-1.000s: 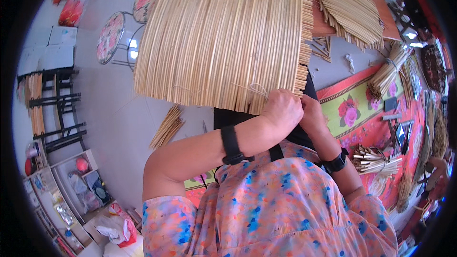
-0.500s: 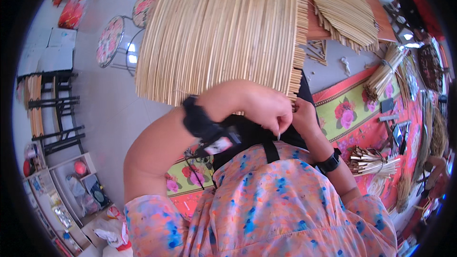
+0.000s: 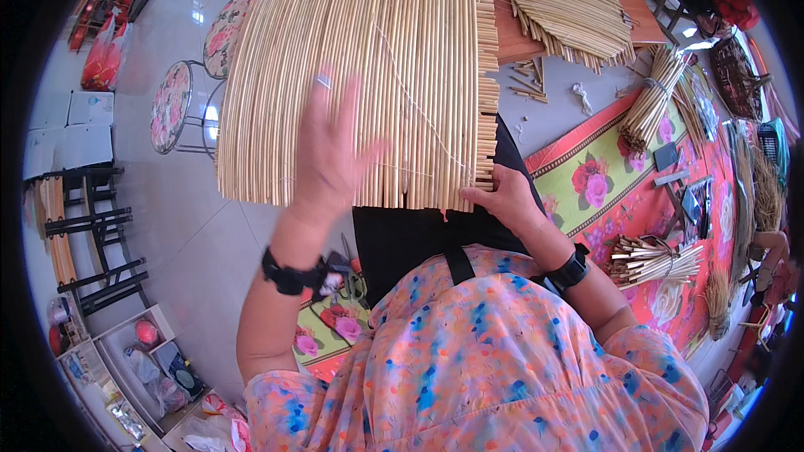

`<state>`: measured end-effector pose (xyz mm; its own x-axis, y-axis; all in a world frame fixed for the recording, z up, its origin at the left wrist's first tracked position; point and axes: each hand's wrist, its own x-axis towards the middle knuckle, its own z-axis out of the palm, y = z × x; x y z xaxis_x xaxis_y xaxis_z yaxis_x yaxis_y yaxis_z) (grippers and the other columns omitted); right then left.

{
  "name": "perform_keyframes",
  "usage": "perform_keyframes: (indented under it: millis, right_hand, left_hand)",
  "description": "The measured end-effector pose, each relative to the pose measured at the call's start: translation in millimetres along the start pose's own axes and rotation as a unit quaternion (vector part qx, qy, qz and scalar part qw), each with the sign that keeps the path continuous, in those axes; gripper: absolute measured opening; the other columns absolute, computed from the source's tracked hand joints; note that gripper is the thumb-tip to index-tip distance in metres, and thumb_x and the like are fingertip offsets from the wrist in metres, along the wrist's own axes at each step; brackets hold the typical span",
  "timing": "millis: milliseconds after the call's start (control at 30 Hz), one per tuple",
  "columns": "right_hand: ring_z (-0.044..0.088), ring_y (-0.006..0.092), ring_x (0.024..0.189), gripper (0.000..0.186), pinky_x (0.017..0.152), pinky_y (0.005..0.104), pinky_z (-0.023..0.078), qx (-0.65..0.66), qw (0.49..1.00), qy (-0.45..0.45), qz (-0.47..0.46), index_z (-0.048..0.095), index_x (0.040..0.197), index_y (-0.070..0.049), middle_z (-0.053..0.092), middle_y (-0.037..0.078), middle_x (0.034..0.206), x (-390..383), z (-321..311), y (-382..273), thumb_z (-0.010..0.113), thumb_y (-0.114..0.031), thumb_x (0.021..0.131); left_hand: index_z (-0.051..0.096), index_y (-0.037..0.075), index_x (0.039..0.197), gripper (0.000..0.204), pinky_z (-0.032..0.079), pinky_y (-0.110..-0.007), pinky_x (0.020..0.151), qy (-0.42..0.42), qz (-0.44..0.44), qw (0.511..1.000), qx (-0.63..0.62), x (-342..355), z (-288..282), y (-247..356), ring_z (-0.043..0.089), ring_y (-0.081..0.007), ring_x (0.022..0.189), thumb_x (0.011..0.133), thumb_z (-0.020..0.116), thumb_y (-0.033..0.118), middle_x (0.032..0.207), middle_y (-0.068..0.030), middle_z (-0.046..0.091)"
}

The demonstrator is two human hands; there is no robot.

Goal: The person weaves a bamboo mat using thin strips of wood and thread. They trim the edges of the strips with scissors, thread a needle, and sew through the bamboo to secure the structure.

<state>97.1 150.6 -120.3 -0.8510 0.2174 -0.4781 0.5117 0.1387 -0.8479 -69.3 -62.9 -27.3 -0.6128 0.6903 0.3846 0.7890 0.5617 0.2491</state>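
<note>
A mat of thin straw-coloured stalks, laid side by side, rests over my lap and stretches away from me. Its right edge has uneven stalk ends. My left hand, a little blurred, is over the mat's near left part with fingers spread and nothing held. At the near right corner, my right hand grips the mat, thumb on top and the other fingers mostly hidden beneath. A loose pale thread runs slantwise across the stalks towards that corner.
A second stalk mat with an oval outline lies on the brown table. Bundled stalks and a shorter bundle lie at the right by a flowered floor mat. Flowered stools stand at the left; scissors lie below.
My left hand has left the near right corner, moved left and forward, and spread its fingers over the mat. The mat appears shifted left, and a slanting thread now shows on it.
</note>
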Motion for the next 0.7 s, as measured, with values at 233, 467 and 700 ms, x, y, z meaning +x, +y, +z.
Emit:
perform_keyframes:
  millis: [233, 467, 700]
  right_hand:
    - [0.054, 0.0055, 0.062, 0.029, 0.055, 0.0215, 0.044, 0.025, 0.998, -0.011, 0.050, 0.064, 0.101, 0.001, 0.065, 0.001, 0.082, -3.5, -5.2, -7.4, 0.072, -0.021, 0.084]
    - [0.048, 0.0053, 0.061, 0.027, 0.054, 0.0208, 0.039, 0.152, 0.987, -0.054, 0.003, 0.061, 0.103, 0.001, 0.061, 0.000, 0.081, -36.1, -22.5, -52.5, 0.065, -0.021, 0.089]
    - [0.048, 0.0027, 0.066, 0.025, 0.056, 0.0187, 0.040, 0.233, 0.914, -0.162, -0.290, 0.056, 0.109, -0.001, 0.057, -0.002, 0.084, -58.7, -48.1, -196.1, 0.062, -0.018, 0.092]
  left_hand:
    - [0.040, 0.009, 0.141, 0.088, 0.030, -0.056, 0.107, -0.148, 0.081, 0.986, -0.001, -73.8, 42.8, 50.2, 0.035, -0.0315, 0.137, 0.065, 0.081, 0.028, 0.145, -0.0150, 0.038]
    - [0.054, 0.009, 0.129, 0.057, 0.044, -0.050, 0.095, -0.016, 0.119, 0.992, 0.039, -54.0, 35.5, 60.7, 0.052, -0.0339, 0.121, 0.074, 0.069, 0.006, 0.130, -0.0172, 0.054]
    - [0.064, 0.002, 0.112, 0.031, 0.056, -0.037, 0.074, 0.180, 0.145, 0.969, 0.090, 26.7, -90.5, 55.5, 0.069, -0.0307, 0.089, 0.081, 0.066, 0.004, 0.101, -0.0160, 0.068]
